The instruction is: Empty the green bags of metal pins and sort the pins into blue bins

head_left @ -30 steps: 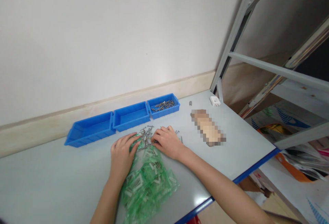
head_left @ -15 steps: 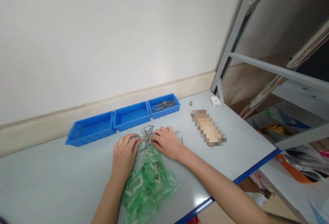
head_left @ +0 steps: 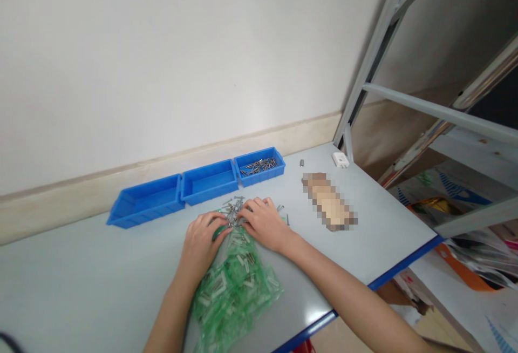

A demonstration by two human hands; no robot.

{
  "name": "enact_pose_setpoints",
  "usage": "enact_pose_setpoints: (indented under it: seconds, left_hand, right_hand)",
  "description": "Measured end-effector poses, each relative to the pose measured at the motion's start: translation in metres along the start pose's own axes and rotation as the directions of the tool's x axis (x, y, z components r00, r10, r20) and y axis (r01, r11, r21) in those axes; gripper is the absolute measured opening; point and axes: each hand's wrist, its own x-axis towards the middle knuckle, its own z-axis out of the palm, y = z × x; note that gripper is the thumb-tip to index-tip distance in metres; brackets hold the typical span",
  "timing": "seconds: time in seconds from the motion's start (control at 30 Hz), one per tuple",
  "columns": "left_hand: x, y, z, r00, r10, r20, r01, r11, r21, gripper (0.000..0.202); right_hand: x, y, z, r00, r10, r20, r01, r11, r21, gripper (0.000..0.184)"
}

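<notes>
A loose pile of metal screws [head_left: 233, 214] lies on the table between my hands. My left hand [head_left: 204, 239] reaches into its left side, with thumb and forefinger bent towards each other around some screws. On the other side, my right hand [head_left: 262, 222] has its fingers curled down onto the screws; its fingertips are partly hidden. Below the pile, and reaching up to it, spreads a heap of green clear plastic bags [head_left: 238, 293] with screws and pale labels or plugs inside. A few single screws [head_left: 287, 219] lie to the right of my right hand.
Along the wall stand three blue bins: a left bin [head_left: 149, 212], a middle bin [head_left: 210, 194], and a right bin [head_left: 261, 179] holding screws. A blurred-out brown object [head_left: 328, 202], a small grey piece [head_left: 301, 163] and a white charger plug [head_left: 340, 160] lie at right. A metal frame [head_left: 437, 107] borders the table.
My left hand has shifted right, further into the screw pile, its thumb now nearer the middle. The right hand stays at the pile almost unmoved. The view has shifted slightly.
</notes>
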Motion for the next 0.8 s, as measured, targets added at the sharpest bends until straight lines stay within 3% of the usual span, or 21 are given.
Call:
enact_pose_setpoints:
  seconds: [0.13,0.27,0.5,0.8]
  left_hand:
    - [0.001,0.003,-0.002,0.998,0.054,-0.035,-0.054,0.999,0.005,0.023]
    - [0.0,0.004,-0.002,0.994,0.088,-0.062,-0.086,0.996,0.031,0.023]
    - [0.001,0.004,-0.003,0.987,0.124,-0.098,-0.118,0.991,0.067,0.023]
    - [0.002,0.005,-0.005,0.989,0.088,-0.121,-0.088,0.996,0.004,0.029]
  right_hand:
    - [0.002,-0.001,0.002,0.998,-0.015,-0.065,0.015,1.0,-0.005,0.036]
    - [0.003,0.003,0.008,0.998,-0.056,-0.028,0.056,0.998,-0.01,0.025]
    - [0.004,0.006,0.01,0.998,-0.016,-0.054,0.018,0.999,0.03,0.016]
    - [0.004,0.003,0.009,0.996,-0.006,-0.092,0.009,1.0,0.025,0.012]
